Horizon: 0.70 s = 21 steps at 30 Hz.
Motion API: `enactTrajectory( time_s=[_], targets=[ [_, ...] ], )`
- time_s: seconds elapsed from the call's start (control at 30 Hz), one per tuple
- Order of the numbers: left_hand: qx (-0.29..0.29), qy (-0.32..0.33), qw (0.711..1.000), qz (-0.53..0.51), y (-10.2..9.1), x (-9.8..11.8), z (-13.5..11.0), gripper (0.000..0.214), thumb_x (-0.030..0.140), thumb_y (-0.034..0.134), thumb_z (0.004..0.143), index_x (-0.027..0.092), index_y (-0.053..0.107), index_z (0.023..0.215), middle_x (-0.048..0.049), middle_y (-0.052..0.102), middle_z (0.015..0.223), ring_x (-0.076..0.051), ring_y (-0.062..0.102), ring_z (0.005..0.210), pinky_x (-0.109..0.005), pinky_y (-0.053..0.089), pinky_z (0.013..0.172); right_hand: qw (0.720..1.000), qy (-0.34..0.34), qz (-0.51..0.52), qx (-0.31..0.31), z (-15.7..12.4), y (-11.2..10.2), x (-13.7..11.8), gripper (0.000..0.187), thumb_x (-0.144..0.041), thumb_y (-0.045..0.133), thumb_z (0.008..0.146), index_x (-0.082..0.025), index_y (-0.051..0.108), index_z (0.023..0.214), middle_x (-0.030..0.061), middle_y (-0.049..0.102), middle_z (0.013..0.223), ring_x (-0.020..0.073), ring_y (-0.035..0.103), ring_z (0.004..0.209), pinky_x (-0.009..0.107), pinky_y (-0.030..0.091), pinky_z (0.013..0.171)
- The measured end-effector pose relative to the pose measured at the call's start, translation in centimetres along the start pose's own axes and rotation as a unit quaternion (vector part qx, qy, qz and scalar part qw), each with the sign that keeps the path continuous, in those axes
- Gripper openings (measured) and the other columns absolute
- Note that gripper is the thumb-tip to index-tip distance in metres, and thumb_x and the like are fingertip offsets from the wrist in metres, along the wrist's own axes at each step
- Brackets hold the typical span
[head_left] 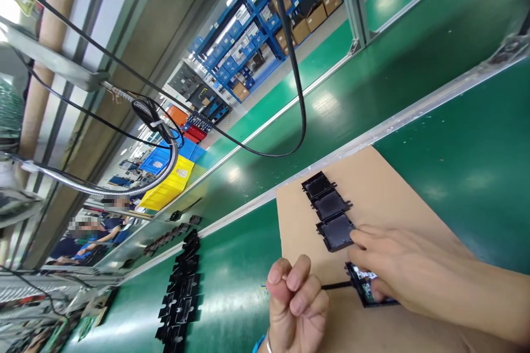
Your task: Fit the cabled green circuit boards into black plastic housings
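My left hand [296, 303] is curled in a loose fist with thumb and index fingertip together. A black cable [337, 285] runs into it from the right, and thin coloured wire ends [263, 287] show past its left side. The cable leads to an open black plastic housing [359, 289] with a circuit board [366, 281] inside. Over this housing lies my right hand [393, 265], its thumb at the board and its fingers along the upper edge. An index fingertip reaches the corner of a flat black housing [336, 231], the nearest of three in a row.
Brown cardboard [372, 176] covers part of the green bench [236, 265]. More black housings [182, 298] lie in rows at left. Beyond a metal rail [236, 215], small dark parts [171, 237] lie on a green surface. A black cable loop [300, 116] hangs overhead.
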State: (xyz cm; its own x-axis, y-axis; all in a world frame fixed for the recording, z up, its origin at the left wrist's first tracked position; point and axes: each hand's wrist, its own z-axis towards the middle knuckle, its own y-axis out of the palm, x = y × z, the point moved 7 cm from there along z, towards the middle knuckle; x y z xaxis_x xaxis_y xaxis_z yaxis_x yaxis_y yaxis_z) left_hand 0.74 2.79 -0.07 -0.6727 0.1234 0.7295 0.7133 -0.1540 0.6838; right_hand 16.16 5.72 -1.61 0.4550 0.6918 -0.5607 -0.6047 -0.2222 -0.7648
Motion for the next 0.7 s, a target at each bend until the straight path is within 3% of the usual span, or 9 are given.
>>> enactTrajectory(
  time_s=[0.2,0.3,0.4,0.43,0.53,0.7],
  targets=[
    [0.005,0.002,0.998,0.065,-0.1,0.0,0.1,0.031,0.055,0.064,0.084,0.026,0.054,0.083,0.0074,0.02,0.066,-0.003,0.005,0.043,-0.015,0.018,0.039,1.0,0.009,0.002,-0.018,0.2,0.2,0.0,0.029,0.0,0.066,0.061,-0.021,0.059,0.079,0.0007,0.054,0.078,0.0192,0.049,0.071,0.029,0.022,0.053],
    [-0.032,-0.01,0.971,0.238,0.0,-0.4,0.3,0.033,0.055,0.055,0.09,0.023,0.055,0.082,0.0057,0.034,0.068,-0.003,0.025,0.044,-0.017,0.03,0.044,0.999,0.019,-0.007,-0.034,0.2,-0.2,-0.1,0.027,-0.002,0.067,0.063,-0.021,0.059,0.081,0.001,0.055,0.08,0.0195,0.049,0.073,0.028,0.023,0.054],
    [-0.083,-0.006,0.887,0.453,0.4,-1.1,0.5,0.012,0.032,0.058,0.092,0.02,0.062,0.09,-0.0029,0.055,0.084,-0.013,0.055,0.074,-0.025,0.045,0.067,0.998,0.028,-0.017,-0.054,0.2,-0.5,-0.2,0.024,-0.006,0.07,0.066,-0.02,0.059,0.082,0.0015,0.055,0.082,0.0204,0.051,0.077,0.028,0.026,0.056],
    [-0.108,0.012,0.853,0.511,0.8,-1.2,0.4,0.007,0.023,0.059,0.091,0.019,0.063,0.096,-0.0056,0.059,0.091,-0.017,0.057,0.085,-0.029,0.046,0.074,0.998,0.027,-0.02,-0.058,0.2,-0.6,-0.3,0.022,-0.008,0.071,0.068,-0.021,0.059,0.083,0.0016,0.055,0.083,0.0205,0.051,0.078,0.028,0.027,0.057],
    [-0.191,0.105,0.74,0.637,2.2,-1.4,0.1,0.021,0.009,0.057,0.088,0.019,0.058,0.106,-0.0077,0.063,0.102,-0.02,0.058,0.098,-0.035,0.049,0.085,0.997,0.022,-0.026,-0.064,0.2,-0.9,-0.4,0.022,-0.012,0.071,0.072,-0.021,0.059,0.087,0.0012,0.054,0.085,0.0205,0.051,0.079,0.029,0.03,0.059],
    [-0.245,0.181,0.643,0.702,3.0,-1.3,-0.2,0.023,0.008,0.057,0.089,0.017,0.055,0.11,-0.0061,0.067,0.102,-0.019,0.057,0.106,-0.035,0.049,0.094,0.997,0.023,-0.025,-0.072,0.2,-0.8,-0.4,0.021,-0.014,0.071,0.074,-0.022,0.058,0.088,0.0011,0.054,0.086,0.0209,0.051,0.081,0.03,0.033,0.061]
  ],
)
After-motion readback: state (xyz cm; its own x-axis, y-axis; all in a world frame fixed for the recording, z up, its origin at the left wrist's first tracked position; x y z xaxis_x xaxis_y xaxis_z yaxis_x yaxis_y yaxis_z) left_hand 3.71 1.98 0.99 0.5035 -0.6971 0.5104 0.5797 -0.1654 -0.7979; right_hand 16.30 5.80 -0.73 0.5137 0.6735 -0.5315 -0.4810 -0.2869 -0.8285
